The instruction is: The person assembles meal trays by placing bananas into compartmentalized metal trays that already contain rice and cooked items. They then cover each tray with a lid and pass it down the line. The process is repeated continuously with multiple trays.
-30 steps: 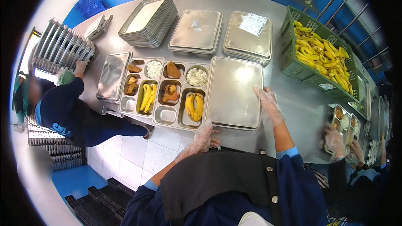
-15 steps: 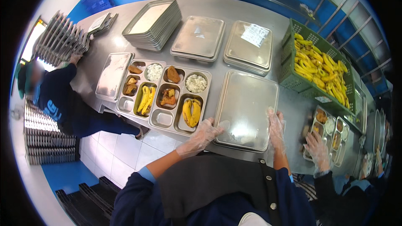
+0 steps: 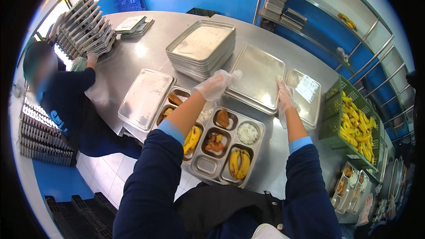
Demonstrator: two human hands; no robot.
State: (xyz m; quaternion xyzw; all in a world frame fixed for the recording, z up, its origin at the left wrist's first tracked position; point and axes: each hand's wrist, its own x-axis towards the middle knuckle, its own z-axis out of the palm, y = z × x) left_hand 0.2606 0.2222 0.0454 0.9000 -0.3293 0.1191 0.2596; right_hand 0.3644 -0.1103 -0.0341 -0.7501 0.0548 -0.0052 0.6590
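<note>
A rectangular metal tray with a flat metal lid [image 3: 258, 77] lies on top of a short stack at the back middle of the steel table. My left hand [image 3: 217, 85], in a clear plastic glove, is at its left edge with fingers reaching over the rim. On the opposite edge my gloved right hand [image 3: 287, 99] grips its side. Below my arms sits an uncovered compartment tray [image 3: 207, 164] with rice, two bananas, a breaded piece and a saucy dish. Another filled tray [image 3: 177, 94] beside it is partly hidden behind my left forearm.
A tall stack of metal lids or shallow trays [image 3: 201, 42] stands left of my hands. A single lid [image 3: 146, 99] lies front left. Right are another lidded tray [image 3: 310, 90] and a green crate [image 3: 332, 126] of bananas. A co-worker [image 3: 71, 93] handles stacked trays at left.
Both hands have carried the lidded tray from the table's front to the back-middle stack. A co-worker's gloved hand at right has moved off the filled trays there. My view has shifted.
</note>
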